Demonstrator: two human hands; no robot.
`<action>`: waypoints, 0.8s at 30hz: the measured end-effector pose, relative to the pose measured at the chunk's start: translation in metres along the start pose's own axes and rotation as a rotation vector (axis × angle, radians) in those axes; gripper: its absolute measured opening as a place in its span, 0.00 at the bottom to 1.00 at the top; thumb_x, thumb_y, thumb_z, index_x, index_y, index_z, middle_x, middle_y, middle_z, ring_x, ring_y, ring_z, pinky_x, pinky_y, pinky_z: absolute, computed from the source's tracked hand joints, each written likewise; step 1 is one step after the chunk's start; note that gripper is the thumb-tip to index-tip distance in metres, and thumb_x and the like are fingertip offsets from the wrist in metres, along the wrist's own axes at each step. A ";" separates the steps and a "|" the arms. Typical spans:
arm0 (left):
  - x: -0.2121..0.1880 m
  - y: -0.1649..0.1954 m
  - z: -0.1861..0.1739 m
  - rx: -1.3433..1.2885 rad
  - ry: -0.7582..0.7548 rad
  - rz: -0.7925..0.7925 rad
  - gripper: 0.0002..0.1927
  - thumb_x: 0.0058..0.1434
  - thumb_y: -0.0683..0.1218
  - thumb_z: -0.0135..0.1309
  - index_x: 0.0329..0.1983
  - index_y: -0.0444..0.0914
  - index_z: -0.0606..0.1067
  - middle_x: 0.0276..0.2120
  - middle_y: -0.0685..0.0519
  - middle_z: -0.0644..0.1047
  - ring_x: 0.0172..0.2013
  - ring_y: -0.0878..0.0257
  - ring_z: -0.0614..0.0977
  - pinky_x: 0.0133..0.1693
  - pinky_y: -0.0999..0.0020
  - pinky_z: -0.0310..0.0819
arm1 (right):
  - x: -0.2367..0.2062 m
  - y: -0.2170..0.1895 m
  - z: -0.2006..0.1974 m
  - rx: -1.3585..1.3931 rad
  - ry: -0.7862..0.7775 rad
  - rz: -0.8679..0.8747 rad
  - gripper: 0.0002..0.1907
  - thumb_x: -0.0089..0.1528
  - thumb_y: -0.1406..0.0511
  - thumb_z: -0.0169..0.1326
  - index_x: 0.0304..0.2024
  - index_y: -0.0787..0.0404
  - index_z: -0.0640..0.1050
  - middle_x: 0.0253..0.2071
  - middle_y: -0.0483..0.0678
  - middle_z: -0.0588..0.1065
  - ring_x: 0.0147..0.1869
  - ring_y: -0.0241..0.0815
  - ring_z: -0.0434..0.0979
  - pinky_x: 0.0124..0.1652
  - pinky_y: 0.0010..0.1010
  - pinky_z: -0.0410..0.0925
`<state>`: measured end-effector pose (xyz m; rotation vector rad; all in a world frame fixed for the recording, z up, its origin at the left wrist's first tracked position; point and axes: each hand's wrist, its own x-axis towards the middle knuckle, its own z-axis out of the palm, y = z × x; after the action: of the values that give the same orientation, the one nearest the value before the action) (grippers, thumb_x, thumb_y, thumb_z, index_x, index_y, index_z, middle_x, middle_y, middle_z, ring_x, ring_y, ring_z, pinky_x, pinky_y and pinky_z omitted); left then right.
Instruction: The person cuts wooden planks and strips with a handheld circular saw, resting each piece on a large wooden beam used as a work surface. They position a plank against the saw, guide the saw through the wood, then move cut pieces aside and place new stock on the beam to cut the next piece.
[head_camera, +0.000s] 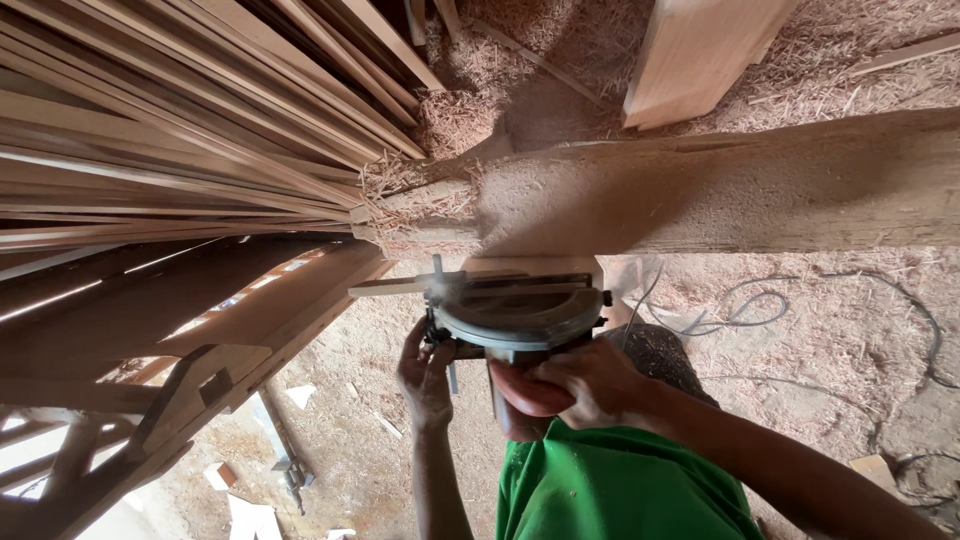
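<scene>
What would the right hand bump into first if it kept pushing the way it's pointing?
The right hand grips the saw's red handle. Pushed onward, it would probably meet the saw's grey guard first, then the sawdust-covered wooden beam; depth is unclear.

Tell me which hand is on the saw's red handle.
The right hand wraps the red handle of the circular saw. The left hand instead grips the saw's left edge, beside its guard.

Warm, fairly dim daylight enters from the lower left, laying bright streaks on the dark slanted wooden boards (200, 300), while wide-angle distortion bends the edges and airborne dust softens the sawdust-covered timber beam (700, 190).
</scene>
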<state>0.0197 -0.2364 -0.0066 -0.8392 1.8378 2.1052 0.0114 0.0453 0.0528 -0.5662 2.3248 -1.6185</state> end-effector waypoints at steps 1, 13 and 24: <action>0.003 0.002 -0.004 -0.010 -0.007 0.005 0.32 0.60 0.36 0.58 0.68 0.24 0.65 0.47 0.42 0.81 0.45 0.59 0.84 0.50 0.65 0.81 | 0.005 -0.003 0.003 0.002 -0.014 -0.003 0.17 0.46 0.68 0.63 0.39 0.56 0.82 0.33 0.48 0.81 0.36 0.51 0.83 0.38 0.42 0.76; 0.027 0.003 -0.065 0.176 0.093 0.043 0.25 0.62 0.43 0.60 0.61 0.31 0.74 0.48 0.45 0.82 0.47 0.58 0.85 0.53 0.61 0.83 | 0.042 -0.015 0.044 0.029 -0.071 -0.037 0.18 0.47 0.67 0.66 0.40 0.58 0.80 0.41 0.53 0.80 0.47 0.55 0.83 0.51 0.47 0.75; -0.061 0.076 -0.043 1.024 0.496 0.643 0.22 0.59 0.46 0.65 0.54 0.34 0.72 0.39 0.46 0.79 0.34 0.58 0.79 0.36 0.68 0.73 | -0.014 -0.060 0.033 -0.101 -0.041 -0.217 0.47 0.39 0.63 0.71 0.64 0.47 0.75 0.55 0.46 0.80 0.49 0.52 0.83 0.50 0.46 0.76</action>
<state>0.0415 -0.2801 0.0886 -0.5222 3.2687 0.8208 0.0479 0.0053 0.0966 -0.8932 2.3955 -1.5674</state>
